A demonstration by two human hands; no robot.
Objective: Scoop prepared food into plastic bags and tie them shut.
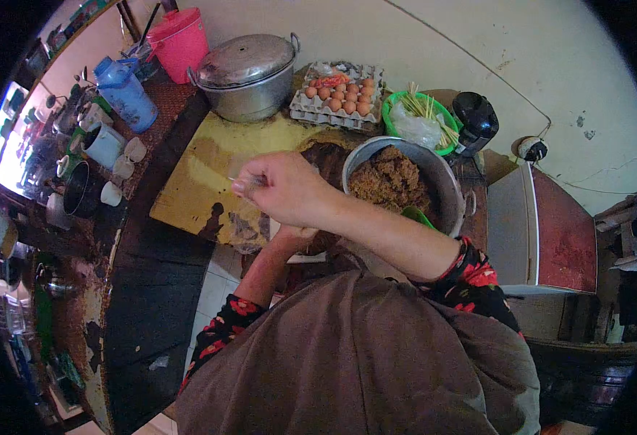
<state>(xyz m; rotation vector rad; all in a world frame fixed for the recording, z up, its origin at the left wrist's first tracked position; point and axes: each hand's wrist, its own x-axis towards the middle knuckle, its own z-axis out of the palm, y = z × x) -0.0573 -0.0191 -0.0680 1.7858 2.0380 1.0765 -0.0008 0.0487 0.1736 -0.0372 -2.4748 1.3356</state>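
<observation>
My right hand (278, 185) is raised over the yellow tabletop (188, 185), fingers curled round a small, thin, shiny item that I cannot make out. Below it is my left hand (299, 232), mostly hidden by the right hand and forearm, beside something pale; its grip is unclear. To the right of my hands stands a large metal pot (451, 179) holding a brown crumbly food (392, 176). A green utensil or leaf (417, 216) rests in the pot, partly behind my forearm. A dark round surface (324, 155) lies between hands and pot.
Along the back stand a lidded aluminium pot (250, 98), egg trays with brown eggs (345, 97), a green basket with stalks and a plastic bag (451, 144), and a black appliance (475, 119). At left are a pink lidded bucket (180, 46), a blue jug (125, 95) and cups (112, 193).
</observation>
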